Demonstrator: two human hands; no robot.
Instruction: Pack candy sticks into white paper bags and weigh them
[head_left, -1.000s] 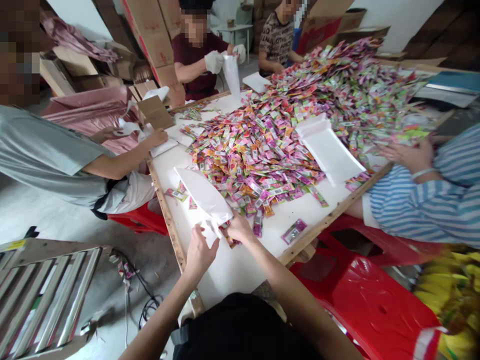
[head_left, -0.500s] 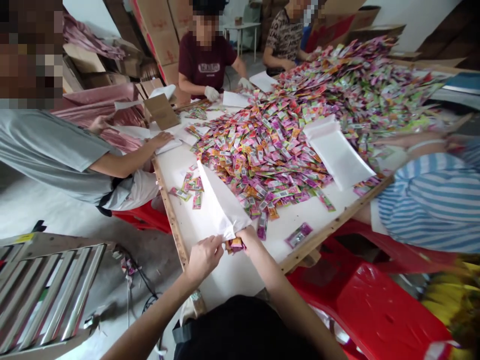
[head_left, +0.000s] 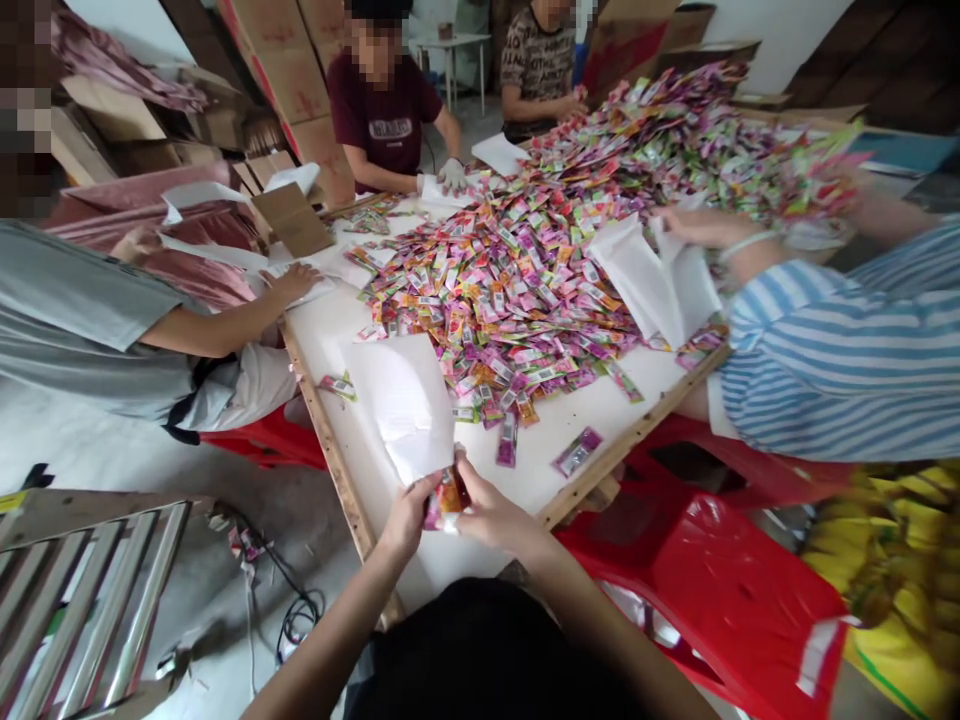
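A white bag (head_left: 401, 405) lies on the near left part of the table, its near end between my hands. My left hand (head_left: 407, 515) is closed at the bag's near left corner, with the thumb toward the packets. My right hand (head_left: 495, 507) grips a few colourful sachets (head_left: 450, 492), orange and purple, at the near end of the bag. How far the sachets reach into the bag is hidden. Close by on the table are a purple sachet (head_left: 508, 438) and another purple sachet (head_left: 577, 452).
A large heap of sachets (head_left: 517, 290) covers the middle of the table (head_left: 480, 560), which has a raised wooden edge (head_left: 637, 437). Co-workers sit around it; one in stripes (head_left: 847, 350) handles a white bag (head_left: 652, 280). A red stool (head_left: 720, 590) stands at right, a metal rack (head_left: 97, 600) at left.
The white bag has swung flatter and leftward, covering loose sachets there. My right hand has drawn back from under the bag's end, with sachets now showing. The striped co-worker's hand has reached another bag.
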